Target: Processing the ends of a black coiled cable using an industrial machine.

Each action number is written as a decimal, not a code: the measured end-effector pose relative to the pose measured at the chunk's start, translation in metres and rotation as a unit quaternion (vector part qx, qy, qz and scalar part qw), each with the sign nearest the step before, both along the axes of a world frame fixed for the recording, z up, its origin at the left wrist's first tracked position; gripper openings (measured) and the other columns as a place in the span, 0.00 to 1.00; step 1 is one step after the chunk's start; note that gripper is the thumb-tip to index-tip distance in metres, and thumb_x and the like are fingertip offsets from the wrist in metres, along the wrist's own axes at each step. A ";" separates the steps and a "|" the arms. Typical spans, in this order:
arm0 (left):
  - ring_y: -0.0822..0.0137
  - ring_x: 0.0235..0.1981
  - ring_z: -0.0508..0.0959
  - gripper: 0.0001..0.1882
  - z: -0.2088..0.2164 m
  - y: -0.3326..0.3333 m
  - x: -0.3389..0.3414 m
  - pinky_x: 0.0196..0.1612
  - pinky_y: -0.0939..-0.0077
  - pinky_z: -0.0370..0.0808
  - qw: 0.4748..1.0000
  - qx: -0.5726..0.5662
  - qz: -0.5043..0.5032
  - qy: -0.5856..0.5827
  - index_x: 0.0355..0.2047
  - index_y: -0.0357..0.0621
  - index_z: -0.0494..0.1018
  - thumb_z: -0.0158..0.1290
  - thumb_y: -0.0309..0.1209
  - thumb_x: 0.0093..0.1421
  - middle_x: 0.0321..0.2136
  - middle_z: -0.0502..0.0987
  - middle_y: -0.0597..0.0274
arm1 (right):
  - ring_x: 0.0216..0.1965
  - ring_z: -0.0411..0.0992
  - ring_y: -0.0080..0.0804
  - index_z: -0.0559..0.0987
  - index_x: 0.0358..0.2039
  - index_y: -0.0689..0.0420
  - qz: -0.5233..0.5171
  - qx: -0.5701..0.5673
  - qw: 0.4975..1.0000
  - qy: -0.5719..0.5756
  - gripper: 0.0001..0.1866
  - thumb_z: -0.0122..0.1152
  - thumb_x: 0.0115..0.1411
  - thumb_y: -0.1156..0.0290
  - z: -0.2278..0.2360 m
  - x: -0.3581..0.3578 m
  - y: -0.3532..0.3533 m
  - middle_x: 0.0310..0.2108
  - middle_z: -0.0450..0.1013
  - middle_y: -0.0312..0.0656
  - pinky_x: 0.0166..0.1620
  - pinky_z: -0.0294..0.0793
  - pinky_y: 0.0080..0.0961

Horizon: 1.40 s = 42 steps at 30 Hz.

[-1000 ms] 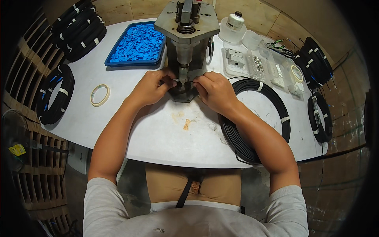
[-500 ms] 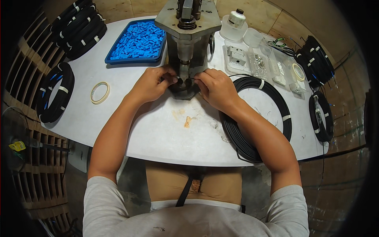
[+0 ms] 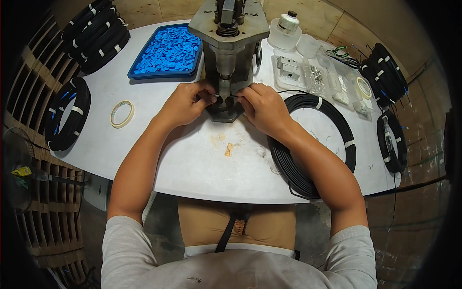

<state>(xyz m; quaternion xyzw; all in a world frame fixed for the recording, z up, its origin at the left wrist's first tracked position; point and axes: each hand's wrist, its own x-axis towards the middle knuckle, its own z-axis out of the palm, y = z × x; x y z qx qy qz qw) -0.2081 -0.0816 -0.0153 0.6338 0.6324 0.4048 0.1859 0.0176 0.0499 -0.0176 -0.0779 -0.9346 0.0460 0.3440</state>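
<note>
A metal bench press (image 3: 226, 60) stands at the far middle of the table, with its ram lowered over a small base. At the left of that base, my left hand (image 3: 190, 102) has thumb and fingertips pinched together; whatever is between them is too small to make out. My right hand (image 3: 263, 107) faces it from the other side, fingers closed on the thin black cable, whose end points in under the ram. Beneath my right forearm lies the large coil of black cable (image 3: 350, 156), bound with white tape. The exact contact at the tooling is partly hidden by my fingers.
Left of the press is a blue tray (image 3: 163, 75) of small blue parts. A tape roll (image 3: 122, 114) and taped cable coils (image 3: 72, 125) lie farther left. At the right are clear containers (image 3: 315, 79), a white bottle (image 3: 288, 21) and more black coils (image 3: 392, 142).
Both hands stay at the press in almost the same pose. Only tiny shifts of the fingers show.
</note>
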 end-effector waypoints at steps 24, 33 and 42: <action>0.65 0.35 0.84 0.09 0.005 -0.002 0.004 0.46 0.69 0.79 1.000 -0.004 0.004 0.011 0.42 0.33 0.80 0.59 0.22 0.61 0.30 0.84 0.53 | 0.34 0.76 0.47 0.82 0.37 0.57 -0.001 -0.001 1.000 0.006 0.06 0.68 0.59 0.75 -0.002 0.001 0.002 0.32 0.77 0.44 0.40 0.76 0.39; 0.62 0.34 0.85 0.09 0.004 -0.001 0.002 0.44 0.65 0.80 1.000 0.003 0.002 0.029 0.44 0.35 0.80 0.59 0.25 0.64 0.31 0.85 0.51 | 0.34 0.76 0.47 0.82 0.37 0.57 0.001 -0.008 1.000 0.006 0.07 0.69 0.58 0.75 0.000 0.001 0.000 0.32 0.78 0.44 0.41 0.76 0.39; 0.60 0.35 0.85 0.10 -0.003 0.000 -0.002 0.45 0.66 0.80 1.000 0.008 -0.007 0.001 0.44 0.34 0.81 0.58 0.25 0.64 0.32 0.86 0.48 | 0.35 0.76 0.48 0.82 0.37 0.57 -0.001 -0.006 1.000 0.008 0.07 0.70 0.58 0.75 0.000 -0.001 -0.001 0.32 0.78 0.44 0.41 0.76 0.39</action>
